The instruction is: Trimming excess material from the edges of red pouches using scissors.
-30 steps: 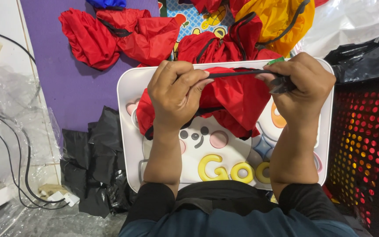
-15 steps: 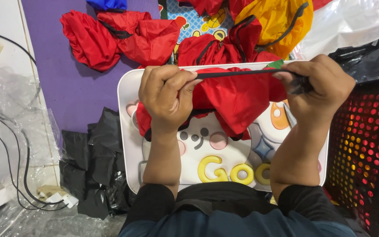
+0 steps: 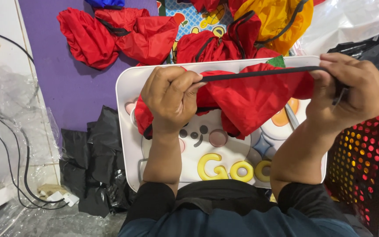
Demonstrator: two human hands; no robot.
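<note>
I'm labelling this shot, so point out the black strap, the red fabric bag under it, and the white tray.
black strap (image 3: 259, 73), head view, middle of its taut span.
red fabric bag (image 3: 251, 103), head view, bunched centre.
white tray (image 3: 123, 131), head view, bare left rim.

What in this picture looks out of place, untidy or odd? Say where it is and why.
The crumpled black plastic bags lie in a heap on the floor left of the white lap table, and loose red cloth pieces sprawl unfolded on the purple mat. Both hands stretch a black strap taut; nothing looks damaged.
</note>
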